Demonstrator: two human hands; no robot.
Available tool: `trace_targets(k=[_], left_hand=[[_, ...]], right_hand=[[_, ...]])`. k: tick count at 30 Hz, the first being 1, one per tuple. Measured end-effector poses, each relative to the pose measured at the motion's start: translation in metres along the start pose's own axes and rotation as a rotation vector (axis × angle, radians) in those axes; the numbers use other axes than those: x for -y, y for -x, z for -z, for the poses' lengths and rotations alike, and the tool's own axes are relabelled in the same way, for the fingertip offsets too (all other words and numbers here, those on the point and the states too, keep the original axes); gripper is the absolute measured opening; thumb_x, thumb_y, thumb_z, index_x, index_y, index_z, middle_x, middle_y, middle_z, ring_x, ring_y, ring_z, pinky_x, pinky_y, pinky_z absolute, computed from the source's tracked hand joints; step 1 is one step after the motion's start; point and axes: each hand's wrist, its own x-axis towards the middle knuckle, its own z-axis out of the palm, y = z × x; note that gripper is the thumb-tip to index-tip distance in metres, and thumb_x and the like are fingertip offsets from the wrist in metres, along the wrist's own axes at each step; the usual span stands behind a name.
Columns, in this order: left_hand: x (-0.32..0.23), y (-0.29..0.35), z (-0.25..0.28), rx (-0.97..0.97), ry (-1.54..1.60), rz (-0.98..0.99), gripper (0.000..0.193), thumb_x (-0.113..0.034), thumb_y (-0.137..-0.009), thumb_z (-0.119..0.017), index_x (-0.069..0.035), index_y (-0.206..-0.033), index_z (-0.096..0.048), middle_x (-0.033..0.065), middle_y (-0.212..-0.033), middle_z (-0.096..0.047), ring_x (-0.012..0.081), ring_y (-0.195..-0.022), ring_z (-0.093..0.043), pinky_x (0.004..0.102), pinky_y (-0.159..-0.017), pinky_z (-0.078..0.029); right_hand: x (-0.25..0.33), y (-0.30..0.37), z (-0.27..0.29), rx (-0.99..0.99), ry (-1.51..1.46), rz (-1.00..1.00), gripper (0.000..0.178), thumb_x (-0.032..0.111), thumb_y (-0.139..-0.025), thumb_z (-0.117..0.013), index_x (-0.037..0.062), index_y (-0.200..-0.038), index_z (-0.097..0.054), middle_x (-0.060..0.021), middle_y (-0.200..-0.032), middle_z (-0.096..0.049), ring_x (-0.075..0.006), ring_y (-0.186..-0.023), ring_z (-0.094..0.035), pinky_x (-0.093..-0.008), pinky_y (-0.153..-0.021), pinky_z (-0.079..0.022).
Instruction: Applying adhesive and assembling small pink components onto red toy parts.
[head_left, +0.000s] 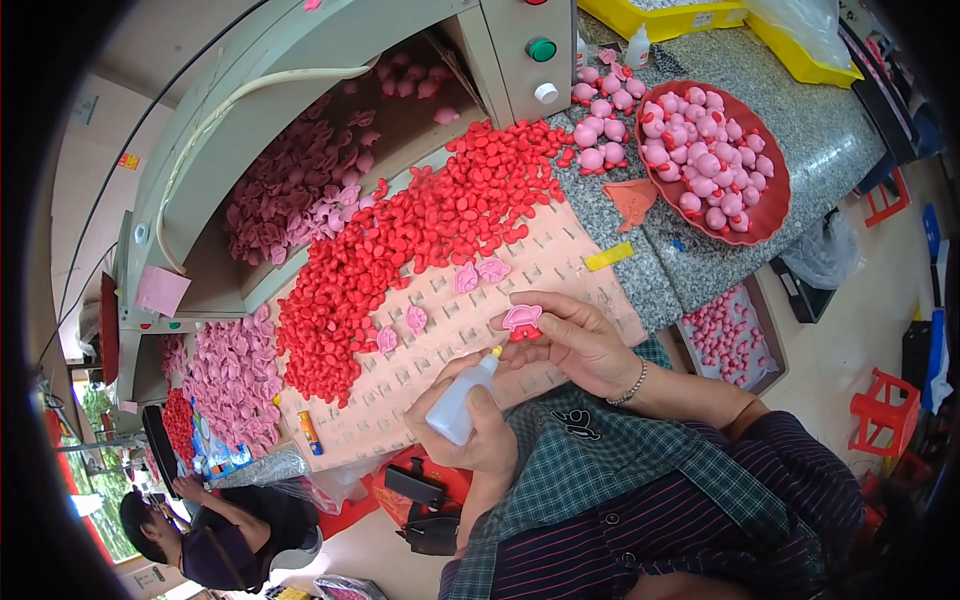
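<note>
My left hand [488, 440] is wrapped round a whitish squeeze bottle [460, 405] with a narrow yellow tip, tilted up toward my other hand. Between the thumb and fingers of my right hand [585, 350] is a small pink plastic shell piece [521, 317], with a red part [527, 331] showing just beneath it. The bottle's tip is close to these parts; whether it touches them I cannot tell. Both hands are over a pale pink board [540, 265] with rows of slots. Several loose pink pieces [466, 278] lie on the board, beyond my hands.
A long heap of red parts [420, 220] covers the board's far side, beside a grey machine [350, 40] holding pink pieces. More pink pieces [235, 375] pile up left. At right stands a red bowl [775, 205] of pink-and-red figures. Another person [215, 535] sits lower left.
</note>
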Motion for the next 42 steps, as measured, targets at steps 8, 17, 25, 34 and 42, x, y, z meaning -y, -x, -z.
trace_targets(k=[8,17,25,34,42], left_hand=[[-0.001,-0.002,0.001,0.023,-0.032,-0.01,0.027,-0.004,-0.092,-0.061,0.006,-0.106,-0.041,0.0289,-0.096,-0.062,0.03,-0.087,-0.066,0.0409,-0.08,-0.056],[-0.004,-0.003,0.0,0.025,-0.036,0.002,0.023,0.0,-0.091,-0.06,0.007,-0.105,-0.042,0.0266,-0.095,-0.061,0.0301,-0.087,-0.066,0.041,-0.079,-0.057],[0.0,-0.004,0.003,0.011,-0.047,0.076,0.021,0.0,-0.089,-0.061,0.006,-0.102,-0.046,0.0214,-0.094,-0.061,0.027,-0.084,-0.067,0.0379,-0.078,-0.056],[-0.005,-0.009,0.005,-0.005,-0.124,0.115,0.024,-0.006,-0.091,-0.063,0.003,-0.103,-0.045,0.0227,-0.092,-0.065,0.0245,-0.083,-0.066,0.0351,-0.076,-0.055],[-0.009,-0.01,0.004,0.026,-0.152,0.106,0.024,-0.006,-0.091,-0.064,0.003,-0.102,-0.045,0.0221,-0.091,-0.065,0.0246,-0.083,-0.066,0.0341,-0.076,-0.054]], right_hand=[[-0.001,0.0,0.001,0.002,0.071,0.027,0.039,0.018,-0.104,-0.048,0.0027,-0.139,-0.047,-0.0187,-0.129,-0.06,-0.0269,-0.108,-0.065,-0.0387,-0.092,-0.054],[0.0,0.0,0.001,-0.021,0.139,0.028,0.038,0.018,-0.104,-0.048,0.0017,-0.137,-0.049,-0.0181,-0.122,-0.064,-0.0241,-0.102,-0.066,-0.0365,-0.088,-0.054],[-0.002,0.001,0.004,-0.057,0.045,-0.013,0.036,0.018,-0.103,-0.049,0.0001,-0.135,-0.053,-0.0135,-0.113,-0.067,-0.0192,-0.098,-0.066,-0.0349,-0.089,-0.053],[-0.001,0.001,0.004,-0.082,0.026,-0.033,0.035,0.019,-0.103,-0.05,0.0008,-0.133,-0.054,-0.0107,-0.111,-0.067,-0.0163,-0.099,-0.065,-0.033,-0.09,-0.053],[0.0,0.001,0.003,-0.072,0.038,-0.035,0.036,0.019,-0.104,-0.049,-0.0003,-0.133,-0.054,-0.0104,-0.108,-0.068,-0.016,-0.096,-0.066,-0.0318,-0.089,-0.053]])
